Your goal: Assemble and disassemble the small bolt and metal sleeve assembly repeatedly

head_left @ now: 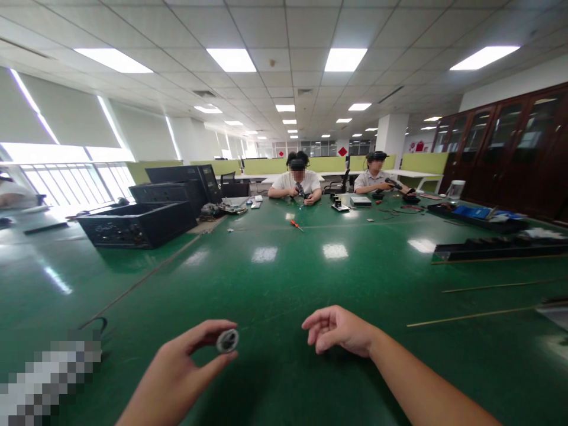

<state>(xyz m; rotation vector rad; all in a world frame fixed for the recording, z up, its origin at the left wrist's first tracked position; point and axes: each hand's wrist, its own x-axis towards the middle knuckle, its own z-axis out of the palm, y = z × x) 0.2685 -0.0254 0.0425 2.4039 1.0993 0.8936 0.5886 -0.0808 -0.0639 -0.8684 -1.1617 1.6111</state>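
My left hand (177,367) is raised over the green table (275,284) near its front edge and pinches a small round grey part (228,341) between thumb and fingers. A little to the right, my right hand (339,329) hovers with its fingers loosely curled and nothing in them. The two hands are apart, with the round part between them.
Black equipment cases (142,222) stand at the back left. Two people sit at the far side working with tools, near a red screwdriver (295,224). Black trays (497,245) and thin rods (474,316) lie at the right. A pixelated patch covers the lower left corner.
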